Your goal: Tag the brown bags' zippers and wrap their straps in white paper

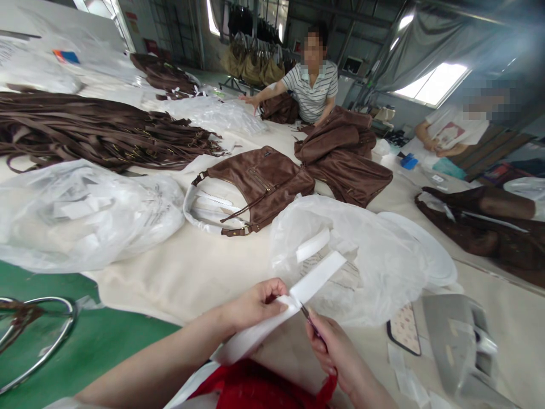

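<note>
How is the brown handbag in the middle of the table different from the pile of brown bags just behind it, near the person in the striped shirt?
The single handbag lies alone and flat, while the pile of bags is several stacked on each other. The single handbag has its handle wrapped in white material; no such wrapping shows on the pile of bags. The single handbag is nearer to the left hand and right hand; the pile lies farther off. Both are brown and rest on the cream table.

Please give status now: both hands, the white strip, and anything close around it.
Left hand pinches white strip. Right hand holds scissors at it. Plastic bag just behind.
</note>
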The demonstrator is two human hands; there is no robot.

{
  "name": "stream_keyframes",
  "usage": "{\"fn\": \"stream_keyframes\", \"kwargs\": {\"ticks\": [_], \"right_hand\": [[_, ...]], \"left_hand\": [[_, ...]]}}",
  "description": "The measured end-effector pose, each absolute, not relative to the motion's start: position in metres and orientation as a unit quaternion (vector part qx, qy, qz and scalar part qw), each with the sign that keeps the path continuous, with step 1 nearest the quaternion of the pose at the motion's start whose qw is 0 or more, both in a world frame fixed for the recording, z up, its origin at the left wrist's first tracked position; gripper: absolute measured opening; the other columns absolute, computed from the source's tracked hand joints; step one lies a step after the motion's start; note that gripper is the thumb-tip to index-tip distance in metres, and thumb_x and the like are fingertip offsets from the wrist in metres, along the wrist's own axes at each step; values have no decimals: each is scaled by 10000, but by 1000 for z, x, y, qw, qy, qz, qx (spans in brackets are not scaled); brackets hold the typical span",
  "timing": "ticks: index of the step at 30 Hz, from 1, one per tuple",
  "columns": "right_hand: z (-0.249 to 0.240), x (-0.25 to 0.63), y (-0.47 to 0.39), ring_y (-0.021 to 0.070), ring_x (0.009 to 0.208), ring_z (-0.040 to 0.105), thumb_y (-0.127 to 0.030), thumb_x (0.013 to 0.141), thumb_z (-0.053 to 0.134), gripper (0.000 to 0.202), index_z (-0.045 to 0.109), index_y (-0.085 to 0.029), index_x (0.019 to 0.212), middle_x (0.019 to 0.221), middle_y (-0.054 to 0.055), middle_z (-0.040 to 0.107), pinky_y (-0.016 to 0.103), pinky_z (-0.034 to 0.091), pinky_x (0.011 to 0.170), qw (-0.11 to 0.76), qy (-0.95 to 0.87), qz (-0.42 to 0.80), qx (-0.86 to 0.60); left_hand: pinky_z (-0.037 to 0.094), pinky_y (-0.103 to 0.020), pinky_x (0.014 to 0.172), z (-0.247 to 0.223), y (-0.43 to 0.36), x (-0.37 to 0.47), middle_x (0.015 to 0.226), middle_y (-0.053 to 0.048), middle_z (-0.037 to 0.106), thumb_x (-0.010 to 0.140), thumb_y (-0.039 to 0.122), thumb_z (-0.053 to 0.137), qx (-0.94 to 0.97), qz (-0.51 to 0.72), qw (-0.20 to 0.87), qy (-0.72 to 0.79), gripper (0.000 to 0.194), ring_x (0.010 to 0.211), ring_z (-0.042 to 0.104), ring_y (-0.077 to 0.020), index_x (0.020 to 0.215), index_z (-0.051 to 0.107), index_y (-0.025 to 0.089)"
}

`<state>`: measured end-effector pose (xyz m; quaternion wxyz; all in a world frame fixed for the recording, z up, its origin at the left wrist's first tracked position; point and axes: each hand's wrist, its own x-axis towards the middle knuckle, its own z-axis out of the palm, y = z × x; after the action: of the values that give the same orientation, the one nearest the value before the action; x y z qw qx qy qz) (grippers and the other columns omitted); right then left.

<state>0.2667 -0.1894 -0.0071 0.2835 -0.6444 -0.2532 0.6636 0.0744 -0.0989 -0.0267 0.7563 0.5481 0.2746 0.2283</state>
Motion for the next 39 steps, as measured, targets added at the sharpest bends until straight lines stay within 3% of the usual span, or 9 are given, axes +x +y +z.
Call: {"fn": "stream_keyframes", "kwargs": {"ticks": [8, 17, 25, 32, 39], "right_hand": [[-9, 263, -190, 31, 285, 170, -838, 608, 543, 628, 451, -216, 623, 394, -111, 293, 192, 95, 286, 291, -261, 638, -664], [-8, 264, -195, 28, 299, 159, -794, 666, 548, 587, 463, -213, 650, 424, -115, 294, 191, 95, 299, 306, -246, 658, -643], [-9, 261, -194, 31, 281, 168, -836, 592, 562, 631, 450, -216, 618, 393, -114, 294, 196, 95, 289, 308, -249, 648, -651], [-15, 260, -196, 27, 292, 149, -849, 597, 547, 644, 437, -215, 607, 395, -116, 264, 203, 84, 300, 310, -270, 625, -663], [-17, 258, -196, 32, 314, 149, -777, 704, 536, 576, 453, -211, 638, 419, -112, 272, 209, 88, 319, 320, -265, 627, -659]], "left_hand": [[339, -210, 634, -26, -100, 74, 805, 22, 530, 757, 434, 727, 523, 232, 773, 275, 371, 697, 444, -91, 887, 521, 154], [333, -201, 595, -23, -103, 70, 812, 17, 564, 758, 418, 740, 470, 234, 812, 254, 375, 657, 469, -81, 926, 524, 161], [366, -222, 668, -25, -102, 75, 853, -11, 593, 741, 415, 754, 524, 226, 783, 248, 370, 740, 493, -107, 904, 556, 148], [336, -210, 604, -23, -104, 74, 799, 8, 569, 711, 427, 763, 482, 231, 801, 270, 396, 681, 475, -96, 896, 549, 151], [378, -234, 692, -21, -104, 79, 847, -2, 600, 751, 285, 698, 568, 224, 742, 278, 240, 749, 506, -114, 878, 538, 161]]}}
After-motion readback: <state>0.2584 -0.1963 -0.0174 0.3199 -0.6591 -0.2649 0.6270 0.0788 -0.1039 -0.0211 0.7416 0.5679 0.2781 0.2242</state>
